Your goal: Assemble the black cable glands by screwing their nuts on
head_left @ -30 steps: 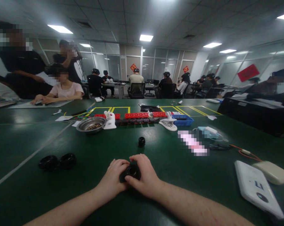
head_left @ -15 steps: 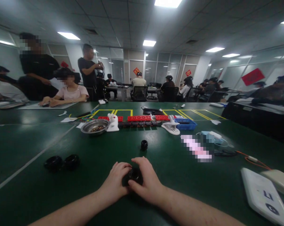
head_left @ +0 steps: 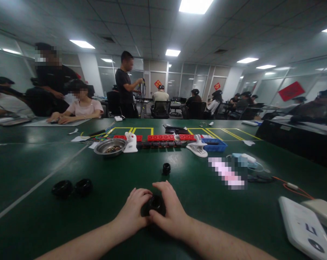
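Observation:
Between my two hands sits a glossy black ring-shaped part with a round hole facing up. My left hand is closed against its left side, the fingers curving over its far edge. From the right, my right hand grips it, with the thumb at the near side and the fingers at the far side. A smaller black ribbed part stands on the table just beyond my hands. To the left, two more black rings lie side by side, a left one and a right one.
Across the green table are a metal bowl of small parts, white clamps, red blocks and a blue tray. At right lie a white device and cables. Several people work beyond.
My hands stay around the black ring with hardly any movement. In the background, a standing person in dark clothes has moved to the right. The camera view has shifted slightly.

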Available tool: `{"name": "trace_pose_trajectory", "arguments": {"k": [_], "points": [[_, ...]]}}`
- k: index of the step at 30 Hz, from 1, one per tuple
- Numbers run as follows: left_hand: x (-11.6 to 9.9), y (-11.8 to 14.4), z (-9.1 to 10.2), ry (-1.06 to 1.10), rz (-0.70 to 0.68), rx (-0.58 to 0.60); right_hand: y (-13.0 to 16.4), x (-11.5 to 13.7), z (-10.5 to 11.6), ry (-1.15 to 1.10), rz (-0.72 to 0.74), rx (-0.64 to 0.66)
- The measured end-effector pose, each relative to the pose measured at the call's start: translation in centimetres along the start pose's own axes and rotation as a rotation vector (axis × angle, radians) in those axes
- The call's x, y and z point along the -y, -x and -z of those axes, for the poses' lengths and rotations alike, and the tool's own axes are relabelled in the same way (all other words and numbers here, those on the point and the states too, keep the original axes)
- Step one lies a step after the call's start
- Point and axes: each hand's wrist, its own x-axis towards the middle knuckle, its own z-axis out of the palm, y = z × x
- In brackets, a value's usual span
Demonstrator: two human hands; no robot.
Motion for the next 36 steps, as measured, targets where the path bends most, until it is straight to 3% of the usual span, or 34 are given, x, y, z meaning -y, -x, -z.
{"name": "trace_pose_trajectory", "arguments": {"k": [5, 11, 23, 29, 36], "points": [[-0.14, 0.05, 0.08, 0.018, 0.0, 0.002, -0.12, -0.16, -0.27, 0.008, -0.062, -0.031], [0.07, -0.15, -0.22, -0.002, -0.001, -0.006, -0.11, 0.15, 0.23, -0.06, 0.072, 0.085], [-0.44, 0.01, 0.2, -0.002, 0.018, 0.003, -0.16, -0.2, -0.12, -0.031, -0.044, -0.013], [-0.32, -0.05, 0.19, 0.008, 0.014, 0.009, 0.06, -0.12, 0.06, -0.056, 0.062, 0.051], [-0.8, 0.09, 0.56, 0.013, 0.007, 0.002, 0.01, -0.21, -0.18, -0.034, -0.064, -0.056]]}}
